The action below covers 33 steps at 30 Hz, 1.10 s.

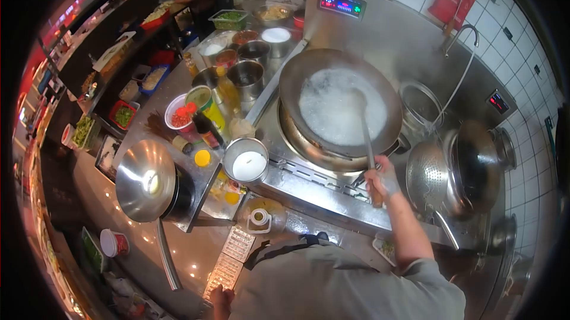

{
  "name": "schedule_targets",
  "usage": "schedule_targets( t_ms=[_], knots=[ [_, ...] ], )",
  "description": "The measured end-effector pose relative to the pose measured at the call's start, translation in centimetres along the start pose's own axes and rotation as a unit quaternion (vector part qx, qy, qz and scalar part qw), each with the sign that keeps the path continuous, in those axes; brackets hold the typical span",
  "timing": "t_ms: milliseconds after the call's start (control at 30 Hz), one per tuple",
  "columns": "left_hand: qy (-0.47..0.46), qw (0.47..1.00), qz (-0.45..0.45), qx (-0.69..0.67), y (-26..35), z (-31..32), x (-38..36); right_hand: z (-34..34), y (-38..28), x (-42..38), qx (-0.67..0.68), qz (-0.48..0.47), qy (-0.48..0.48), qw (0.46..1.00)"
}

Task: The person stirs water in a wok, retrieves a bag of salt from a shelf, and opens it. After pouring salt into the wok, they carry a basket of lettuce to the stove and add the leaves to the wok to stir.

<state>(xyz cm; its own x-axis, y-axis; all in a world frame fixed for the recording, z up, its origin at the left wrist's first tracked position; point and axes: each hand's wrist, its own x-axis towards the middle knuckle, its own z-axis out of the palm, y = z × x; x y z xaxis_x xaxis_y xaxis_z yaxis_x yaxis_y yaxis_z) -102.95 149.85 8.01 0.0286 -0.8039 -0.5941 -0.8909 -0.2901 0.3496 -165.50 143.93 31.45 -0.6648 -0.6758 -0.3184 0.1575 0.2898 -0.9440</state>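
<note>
1. Foam fills the wok (309, 76), which sits tilted on the steel range (309, 186); white boiling liquid covers most of its bowl and steam rises off it.
2. The right hand (379, 178) is wrapped tight round the wooden end of a long ladle handle (367, 142), fingers pressed together on it; the ladle's far end dips into the froth near the middle of the wok.
3. The left hand (218, 299) shows only at the bottom edge, beside a ridged tray (231, 257) on the counter; whether its fingers are spread or closed, I cannot tell.
4. Just left of the wok stands a steel pot (246, 161) holding something white, and beyond it a cluster of round steel seasoning tubs (248, 76).
5. Sauce bottles (208, 130) and a small bowl of red pieces (180, 115) stand near those tubs; their labels are too small to read.
6. A polished dome lid (144, 180) with a long handle rests over a dark pot at the left.
7. To the right, a perforated strainer (428, 178) leans against a second wok (475, 162).
8. A control panel (341, 4) on the back wall glows with blue and red digits, not legible.
9. A tap (462, 35) curves over the range against white tiles.
</note>
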Motion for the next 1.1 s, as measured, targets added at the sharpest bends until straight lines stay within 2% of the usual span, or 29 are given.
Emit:
schedule_targets(
  t_ms=[33,67,100,133,167,200,233,267,300,333,367,400,433,467,500,633,667,767,800,900,933,1033,1100],
  knots=[
    [-0.011,0.992,0.035,0.125,-1.6,1.4,-0.8,0.2,-1.2,-1.7,0.084,0.043,-0.004,0.996],
    [-0.014,0.966,0.072,0.246,-3.2,2.8,-1.5,-1.2,-1.8,-2.2,0.2,0.089,-0.052,0.974],
    [-0.012,0.948,0.104,0.302,-3.3,3.7,-2.5,-2.9,-1.5,-1.2,0.333,0.14,-0.102,0.927],
    [-0.007,0.935,0.139,0.326,-2.2,4.5,-2.9,-5.1,-0.7,0.1,0.457,0.193,-0.15,0.855],
    [0.003,0.926,0.167,0.337,-1.3,5.5,-3.3,-6.8,0.2,1.5,0.566,0.247,-0.196,0.761],
    [0.016,0.924,0.186,0.333,-0.5,6.5,-3.8,-8.1,1.3,2.6,0.465,0.187,-0.286,0.817],
    [0.031,0.926,0.205,0.315,0.8,7.4,-3.9,-8.1,1.7,2.3,0.279,0.127,-0.228,0.924],
    [0.047,0.929,0.219,0.294,2.3,8.0,-4.0,-8.1,2.2,1.0,0.083,0.051,-0.158,0.983],
    [0.057,0.939,0.224,0.255,3.8,8.5,-4.0,-8.6,2.6,-0.3,-0.115,-0.035,-0.078,0.99],
    [0.059,0.951,0.219,0.21,5.5,8.8,-3.9,-9.6,2.5,-1.0,-0.258,-0.136,-0.03,0.956],
    [0.053,0.969,0.195,0.143,7.3,9.1,-3.7,-10.7,2.7,-1.4,-0.391,-0.236,0.021,0.889],
    [-0.012,0.994,0.108,-0.007,9.3,9.3,-3.0,-11.8,3.7,-1.7,-0.372,-0.236,0.02,0.897],
    [-0.049,0.981,0.002,-0.188,11.3,9.5,-2.3,-13.0,4.8,-1.9,-0.353,-0.236,0.021,0.905],
    [-0.048,0.937,-0.104,-0.329,13.4,9.8,-1.5,-14.2,5.7,-2.0,-0.358,-0.236,0.021,0.903],
    [-0.047,0.9,-0.186,-0.39,16.6,9.1,-1.7,-15.3,6.8,-2.1,-0.361,-0.234,0.022,0.902],
    [-0.061,0.915,-0.173,-0.36,22.7,8.5,-0.3,-17.7,7.6,-2.1,-0.29,-0.245,0.01,0.925],
    [-0.056,0.92,-0.161,-0.354,23.1,9.0,0.0,-17.4,7.0,-2.9,-0.235,-0.164,0.01,0.958],
    [-0.054,0.93,-0.134,-0.337,24.0,11.2,1.1,-15.8,8.4,-2.4,-0.124,-0.276,0.119,0.946],
    [-0.061,0.933,-0.132,-0.33,24.3,11.5,0.9,-15.9,9.9,-1.0,-0.188,-0.374,0.15,0.896],
    [-0.068,0.95,-0.126,-0.278,23.2,12.2,1.4,-14.5,10.5,-0.8,-0.023,-0.132,0.141,0.981],
    [-0.061,0.951,-0.126,-0.274,22.7,12.2,1.0,-14.2,11.1,-0.2,-0.043,-0.143,0.141,0.979],
    [-0.043,0.955,-0.136,-0.258,20.6,11.2,-0.5,-13.0,12.5,1.2,0.09,-0.043,0.113,0.989],
    [-0.023,0.953,-0.153,-0.26,18.9,10.3,-1.9,-12.0,12.9,2.0,0.13,-0.041,0.062,0.989]
  ],
)
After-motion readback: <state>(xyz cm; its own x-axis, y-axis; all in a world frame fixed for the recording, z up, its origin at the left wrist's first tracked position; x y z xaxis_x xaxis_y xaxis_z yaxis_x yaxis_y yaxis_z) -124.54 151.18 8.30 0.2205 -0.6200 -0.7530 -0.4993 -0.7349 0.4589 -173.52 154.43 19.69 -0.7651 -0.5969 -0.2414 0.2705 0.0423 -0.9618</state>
